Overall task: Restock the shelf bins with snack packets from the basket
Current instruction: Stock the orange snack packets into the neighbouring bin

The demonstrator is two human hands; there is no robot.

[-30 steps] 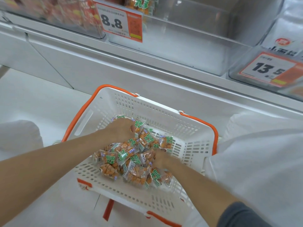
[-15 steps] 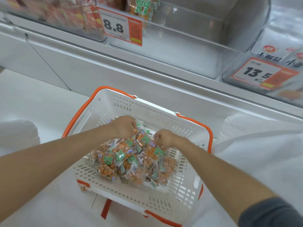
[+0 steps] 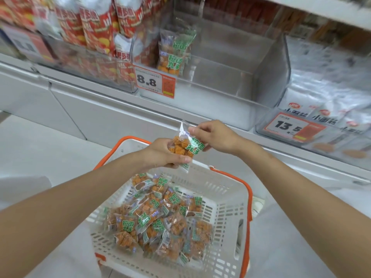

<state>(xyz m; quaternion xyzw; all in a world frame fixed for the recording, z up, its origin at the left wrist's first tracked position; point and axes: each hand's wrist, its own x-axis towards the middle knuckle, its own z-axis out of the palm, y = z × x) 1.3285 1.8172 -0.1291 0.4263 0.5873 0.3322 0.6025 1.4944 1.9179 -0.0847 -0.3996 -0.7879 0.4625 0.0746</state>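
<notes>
A white basket with orange rim (image 3: 228,199) holds several clear snack packets (image 3: 158,221) of orange balls with green lettering. Above the basket's far edge, my left hand (image 3: 160,153) grips a few of these packets (image 3: 181,146) from below. My right hand (image 3: 216,137) pinches the top of the same bunch. Behind them stands a clear shelf bin (image 3: 220,93) with an 8.8 price tag (image 3: 155,82); a few matching packets (image 3: 173,55) stand at its left side, the rest of it is bare.
Red snack bags (image 3: 90,27) fill the bin on the left. White packets (image 3: 325,113) fill the right bin behind a 13.5 tag (image 3: 289,125). A white cabinet ledge (image 3: 100,93) runs below the bins. White cloth lies at the right.
Both hands have risen out of the basket with a bunch of packets between them. The view has tilted up, showing more of the shelf bins.
</notes>
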